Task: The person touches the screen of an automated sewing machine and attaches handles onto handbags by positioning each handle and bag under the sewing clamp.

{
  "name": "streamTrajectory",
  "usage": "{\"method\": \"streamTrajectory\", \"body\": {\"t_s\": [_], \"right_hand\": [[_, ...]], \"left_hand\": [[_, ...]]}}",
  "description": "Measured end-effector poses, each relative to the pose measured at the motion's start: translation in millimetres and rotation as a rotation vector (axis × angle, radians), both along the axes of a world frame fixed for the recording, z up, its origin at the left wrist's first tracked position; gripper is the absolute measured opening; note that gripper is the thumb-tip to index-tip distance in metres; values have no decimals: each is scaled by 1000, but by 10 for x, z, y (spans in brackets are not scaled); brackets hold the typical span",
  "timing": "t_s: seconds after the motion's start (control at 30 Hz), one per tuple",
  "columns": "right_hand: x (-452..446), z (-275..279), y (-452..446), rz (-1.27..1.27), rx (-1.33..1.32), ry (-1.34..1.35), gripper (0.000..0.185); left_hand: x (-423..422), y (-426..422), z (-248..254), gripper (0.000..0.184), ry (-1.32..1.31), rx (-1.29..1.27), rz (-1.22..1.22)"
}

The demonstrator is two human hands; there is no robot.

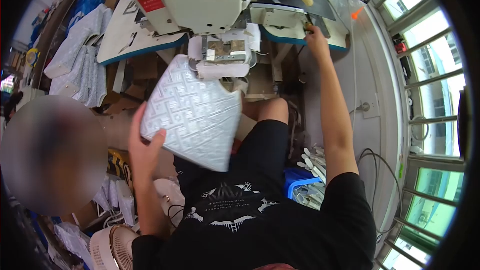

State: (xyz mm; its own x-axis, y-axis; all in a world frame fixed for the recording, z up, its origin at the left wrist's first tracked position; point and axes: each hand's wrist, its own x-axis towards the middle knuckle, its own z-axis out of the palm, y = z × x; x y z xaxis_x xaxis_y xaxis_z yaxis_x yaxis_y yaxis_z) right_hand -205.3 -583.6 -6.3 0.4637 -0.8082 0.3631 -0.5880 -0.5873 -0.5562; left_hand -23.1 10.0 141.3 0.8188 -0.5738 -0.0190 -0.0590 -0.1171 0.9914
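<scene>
In my head feed, I see the left hand (pixel 141 142) gripping the panel (pixel 195 117) by its edge, near the machine (pixel 202 2); the right hand (pixel 317 42) is by the table (pixel 338 32), its hold unclear.

Panel (pixel 195 115) is before machine (pixel 202 2), left of bin (pixel 300 182).

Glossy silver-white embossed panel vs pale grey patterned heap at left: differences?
Count: the glossy silver-white embossed panel is one piece; the pale grey patterned heap holds several.
Support: the person's left hand grips the panel; the heap lies beside the blue-edged white table.
Pose: the panel is held spread out; the heap's pieces droop and overlap.
Shared: both are pale and patterned.
</scene>
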Motion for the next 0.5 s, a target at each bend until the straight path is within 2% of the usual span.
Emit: {"method": "streamTrajectory", "body": {"t_s": [0.07, 0.1, 0.17, 0.23, 0.3, 0.37, 0.4, 0.43, 0.47, 0.5], "right_hand": [[187, -163, -313, 28, 47, -4, 41], [267, -239, -446, 41, 77, 0, 43], [338, -467, -689, 62, 36, 101, 45], [340, -294, -516, 76, 253, 135, 49], [250, -56, -126, 120, 266, 96, 44], [35, -94, 5, 226, 375, -55, 44], [-146, -72, 131, 224, 472, -85, 43], [-333, 131, 424, 206, 565, -116, 41], [-537, 320, 696, 180, 567, -108, 41], [-756, 509, 972, 210, 609, -105, 42]], "left_hand": [[-5, 124, 565, 79, -682, 521, -85], [-81, 137, 681, 79, -682, 541, -61], [-381, 30, 791, 78, -1012, 752, -170], [-593, -43, 553, 75, -909, 916, -436], [-640, -36, -66, 71, -611, 795, -722], [-371, 9, -791, 62, -545, 864, -1036], [-233, 48, -1025, 62, -534, 867, -1040], [-73, 51, -1140, 58, -492, 757, -954], [90, 29, -1209, 55, -449, 643, -877], [286, -56, -1125, 53, -357, 676, -908]]}}
